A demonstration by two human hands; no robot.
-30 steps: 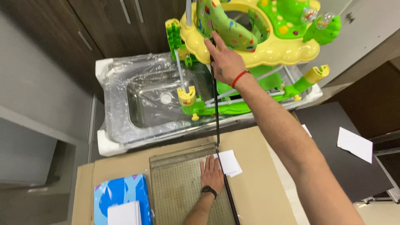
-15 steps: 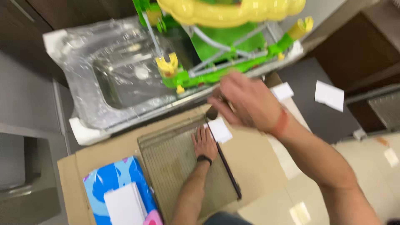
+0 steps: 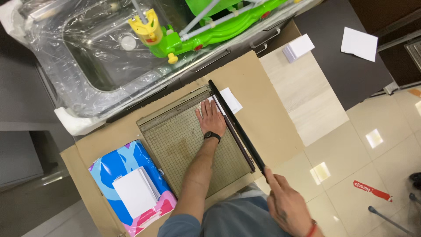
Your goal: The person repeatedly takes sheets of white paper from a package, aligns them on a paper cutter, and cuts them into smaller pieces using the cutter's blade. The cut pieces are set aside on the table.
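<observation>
A paper guillotine cutter (image 3: pixel 184 140) with a gridded board lies on a brown cardboard sheet (image 3: pixel 258 114). My left hand (image 3: pixel 211 117) presses flat on the board's upper right, holding down a white paper (image 3: pixel 230 100) that sticks out past the cutting edge. My right hand (image 3: pixel 287 204) grips the handle end of the long black blade arm (image 3: pixel 234 123), which lies down along the board's right edge.
A blue and pink box (image 3: pixel 131 184) with a stack of white sheets (image 3: pixel 137 192) on top sits left of the cutter. A plastic-wrapped steel sink (image 3: pixel 101 57) and a green toy frame (image 3: pixel 210 26) lie behind. White cards (image 3: pixel 298 47) and a sheet (image 3: pixel 359 43) lie at right.
My right hand has swung the blade arm from upright down flat against the cutter's edge. My left hand has stayed on the paper. The view has tilted downward.
</observation>
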